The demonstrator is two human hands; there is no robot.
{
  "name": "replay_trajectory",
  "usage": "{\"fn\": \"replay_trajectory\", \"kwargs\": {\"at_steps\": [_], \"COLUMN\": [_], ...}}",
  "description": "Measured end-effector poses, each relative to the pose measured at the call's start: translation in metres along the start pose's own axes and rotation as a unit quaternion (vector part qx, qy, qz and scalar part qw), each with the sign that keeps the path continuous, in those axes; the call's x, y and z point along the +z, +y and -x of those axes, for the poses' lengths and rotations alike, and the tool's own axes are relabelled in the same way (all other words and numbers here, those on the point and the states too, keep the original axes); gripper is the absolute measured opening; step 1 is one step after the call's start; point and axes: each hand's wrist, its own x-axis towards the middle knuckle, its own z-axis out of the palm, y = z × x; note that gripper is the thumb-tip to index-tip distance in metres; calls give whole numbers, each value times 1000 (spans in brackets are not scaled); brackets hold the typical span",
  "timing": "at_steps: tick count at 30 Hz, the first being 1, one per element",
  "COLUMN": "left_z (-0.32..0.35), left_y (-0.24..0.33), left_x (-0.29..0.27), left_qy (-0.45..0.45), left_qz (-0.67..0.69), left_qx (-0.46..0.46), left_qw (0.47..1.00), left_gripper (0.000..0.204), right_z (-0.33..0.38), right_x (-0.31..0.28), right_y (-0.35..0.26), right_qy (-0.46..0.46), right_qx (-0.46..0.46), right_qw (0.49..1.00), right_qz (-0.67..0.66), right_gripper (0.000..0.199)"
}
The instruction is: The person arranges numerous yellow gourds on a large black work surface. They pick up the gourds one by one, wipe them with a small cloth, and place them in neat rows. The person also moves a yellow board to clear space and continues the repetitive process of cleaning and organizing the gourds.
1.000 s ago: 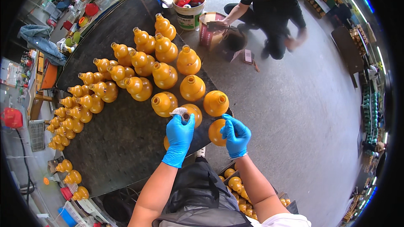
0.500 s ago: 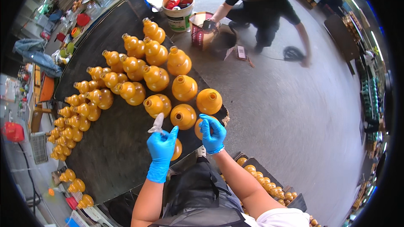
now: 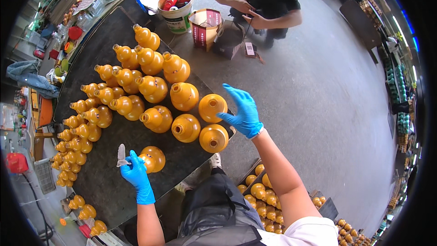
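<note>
Many glossy amber gourd-shaped bottles with open necks stand on a dark table (image 3: 120, 139). My left hand (image 3: 135, 173), in a blue glove, is closed on a whitish translucent piece with a blade-like upright part (image 3: 121, 151). Just right of it is a single amber bottle (image 3: 154, 159), set apart from the rows; whether the fingers touch it I cannot tell. My right hand (image 3: 247, 113), gloved in blue too, has thumb and fingers spread wide and nothing in it. Its thumb is close to an amber bottle (image 3: 212, 108) by the table's right edge. Another amber bottle (image 3: 213, 138) stands nearer to me.
A white bucket (image 3: 176, 20) of red items and a paper bag (image 3: 205, 32) stand on the floor beyond the table. Behind them a person in black (image 3: 266, 4) crouches. More amber bottles (image 3: 268, 200) fill trays at my lower right.
My left hand has moved left with the whitish piece. My right hand has moved right and away from me, its fingers opening out. The crouching person has brought both hands together.
</note>
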Motion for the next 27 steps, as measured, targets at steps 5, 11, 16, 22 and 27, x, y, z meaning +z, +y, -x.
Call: {"fn": "replay_trajectory", "kwargs": {"at_steps": [5, 11, 16, 22, 27], "left_z": [-4, 0, 20, -12, -52], "left_y": [-16, -1, 57, 39, 30], "left_x": [-11, -22, 22, 68, 68], "left_qy": [17, 34, -117, -77, -178], "left_qz": [15, -148, -185, -200, -353], "left_qx": [24, 181, 204, 269, 148], "left_qw": [999, 972, 954, 939, 907], "left_gripper": [40, 36, 38, 59, 88], "right_z": [-21, -14, -9, -2, -47], "right_x": [25, 44, 55, 44, 7], "right_y": [-1, -2, -3, 11, -45], "right_qy": [-112, -90, -63, -53, -48], "right_qx": [-4, 86, 101, 60, -77], "right_qw": [994, 989, 989, 995, 996], "right_qz": [4, -75, -93, -67, 6], "right_gripper": [77, 72, 74, 78, 65]}}
